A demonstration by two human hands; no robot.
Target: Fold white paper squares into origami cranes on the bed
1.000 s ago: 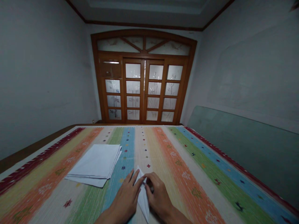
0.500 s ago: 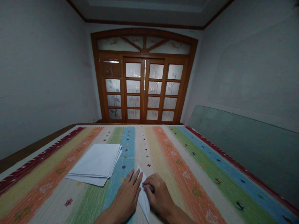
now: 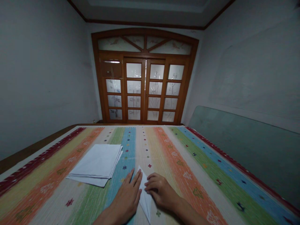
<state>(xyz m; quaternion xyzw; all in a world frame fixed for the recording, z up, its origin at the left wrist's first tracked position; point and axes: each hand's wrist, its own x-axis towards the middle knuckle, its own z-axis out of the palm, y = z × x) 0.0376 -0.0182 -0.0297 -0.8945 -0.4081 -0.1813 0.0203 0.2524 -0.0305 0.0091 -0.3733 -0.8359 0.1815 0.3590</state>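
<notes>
Easing our right fingers out along the paper's edge

We have loosened our right hand [image 3: 161,190]: half a second ago its fingers were tightly bunched over the middle of the narrow, pointed piece of folded white paper [image 3: 145,201], and now they are fanned and gently bent along its right edge. More of the paper's upper face shows between our two hands as a result. We judge that this shifts most of the steadying onto our left hand [image 3: 125,200], which has barely moved; it lies palm down, fingers straight and parted, gripping nothing, its inner side and fingertips resting on the paper's left part. Our right hand is about half open, its fingertips at the paper; whether the thumb pinches the edge we cannot tell.

The paper sits on the striped, multicoloured tablecloth [image 3: 164,156], just right of our left hand and just left of our right. It looks slim and kite-like, one sharp tip pointing away from us beside our left fingertips, the other reaching towards us between our wrists. Fold lines run down its nearer half, and the layers there look slightly lifted rather than pressed flat. Beyond our left hand and further left lies a stack of white, squarish folded sheets [image 3: 97,162], their edges unevenly lined up.
</notes>
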